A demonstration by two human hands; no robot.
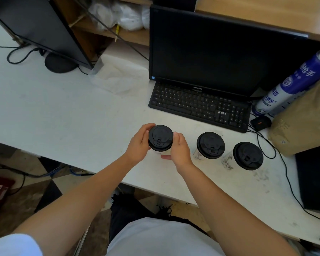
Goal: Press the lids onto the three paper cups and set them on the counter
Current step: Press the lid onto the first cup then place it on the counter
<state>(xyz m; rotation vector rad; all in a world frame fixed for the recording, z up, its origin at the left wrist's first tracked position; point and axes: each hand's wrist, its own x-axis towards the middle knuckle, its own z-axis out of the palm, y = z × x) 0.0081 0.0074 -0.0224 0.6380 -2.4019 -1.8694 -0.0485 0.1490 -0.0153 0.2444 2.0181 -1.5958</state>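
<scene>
Leftmost cup (161, 151) capped with black lid (160, 138), gripped from both sides: left hand (139, 145) wrapped on left flank, right hand (180, 151) clamped on right flank, fingers curled beneath. Whether base touches white counter (63, 117) cannot be told. Middle cup (210, 145) and right cup (248, 156), both lidded, stood upright on counter just beside, untouched. Keyboard (199, 106) and dark monitor (220, 52) located behind row. Spray can (292, 84) lying far right.
</scene>
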